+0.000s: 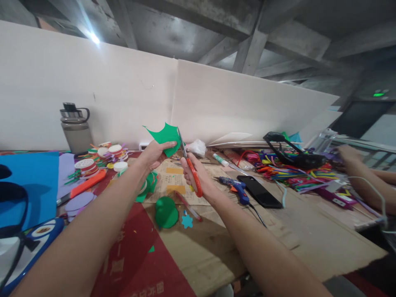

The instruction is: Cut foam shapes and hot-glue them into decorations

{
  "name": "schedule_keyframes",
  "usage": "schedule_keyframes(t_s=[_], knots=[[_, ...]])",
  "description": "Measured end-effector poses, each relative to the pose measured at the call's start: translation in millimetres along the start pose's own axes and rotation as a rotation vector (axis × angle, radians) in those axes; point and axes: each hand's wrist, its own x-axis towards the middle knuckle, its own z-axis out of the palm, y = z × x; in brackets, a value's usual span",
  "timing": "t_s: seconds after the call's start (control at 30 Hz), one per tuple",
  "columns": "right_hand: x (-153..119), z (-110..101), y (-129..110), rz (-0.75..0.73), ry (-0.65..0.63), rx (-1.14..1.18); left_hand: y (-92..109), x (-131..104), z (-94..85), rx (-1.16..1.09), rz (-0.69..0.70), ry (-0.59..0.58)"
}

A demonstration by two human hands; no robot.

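Observation:
My left hand (155,154) pinches a piece of green craft foam or paper (167,135) with a scalloped, pointed upper edge, raised above the table. In my right hand (198,173) is a pair of scissors with orange handles (194,177). Their blades point up and touch the right edge of the green piece; whether they are open around it I cannot tell. Below my hands lie green discs (166,211) and a small blue flower-shaped cutout (187,220). More green scraps (151,183) lie under my left wrist.
To the right are a blue glue gun (236,189), a black phone (259,191) and a heap of colourful pipe cleaners (287,169). An orange utility knife (88,183), purple discs (79,202) and a bottle (76,130) stand or lie left. Another person's arm (365,177) reaches in at far right.

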Motion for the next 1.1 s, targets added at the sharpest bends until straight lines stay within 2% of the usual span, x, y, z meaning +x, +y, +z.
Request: schedule_keyframes(t_s=[0.13,0.37,0.63,0.77,0.9,1.0,1.1], knots=[[0,0,2,0.009,-0.009,-0.009,1,1,-2.6,0.040,-0.013,-0.020],[-5,1,-8,0.143,-0.085,0.078,2,2,-10.3,0.103,-0.011,-0.030],[-6,1,-7,0.148,-0.085,0.060,9,1,-20.4,0.142,-0.050,-0.072],[-7,4,-8,0.174,-0.076,0.091,8,5,-22.4,0.088,-0.094,-0.032],[-8,8,-13,0.190,-0.019,0.152,-2,9,-10.5,-0.151,-0.086,0.134],[-10,10,-18,0.192,0.035,0.202,-13,6,6.7,-0.259,-0.060,0.138],[-10,11,-21,0.167,0.063,0.221,-24,2,21.4,-0.252,0.026,0.131]])
